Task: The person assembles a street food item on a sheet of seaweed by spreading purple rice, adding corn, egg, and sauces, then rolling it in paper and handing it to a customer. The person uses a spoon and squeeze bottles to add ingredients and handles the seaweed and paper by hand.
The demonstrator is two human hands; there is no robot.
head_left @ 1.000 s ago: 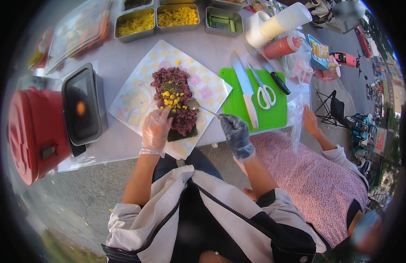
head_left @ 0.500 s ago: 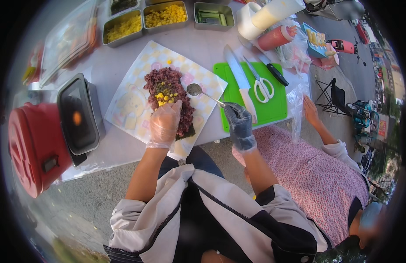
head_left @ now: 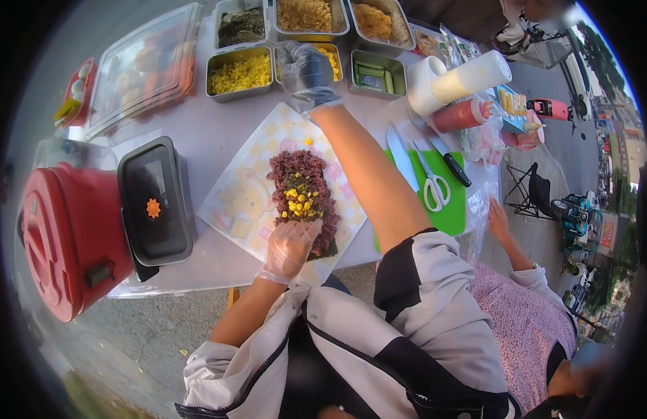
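Observation:
On a patterned paper sheet (head_left: 240,192) lies a slab of dark purple rice (head_left: 288,164), with seaweed showing at its near end. Yellow corn kernels (head_left: 299,202) and dark green flakes are scattered along its middle. My left hand (head_left: 291,251), in a clear plastic glove, rests on the rice with its fingers bent together beside the corn; what they hold is hidden. In a dark glove under clear plastic, my right hand (head_left: 304,75) grips a metal spoon (head_left: 252,36) at the far side, over the corn tub. The spoon's bowl is near a tub of dark seaweed flakes (head_left: 234,24).
More metal tubs (head_left: 240,70) line the far side. At right are a green cutting board (head_left: 449,216) with a knife (head_left: 404,159) and scissors (head_left: 433,188), plus squeeze bottles (head_left: 470,77). A red container (head_left: 72,237) and dark tray (head_left: 152,181) stand left. A person (head_left: 522,321) is close by at right.
My right hand has moved from beside the cutting board to the far tubs, taking the spoon along. My left hand stays on the rice near the corn. The view has shifted.

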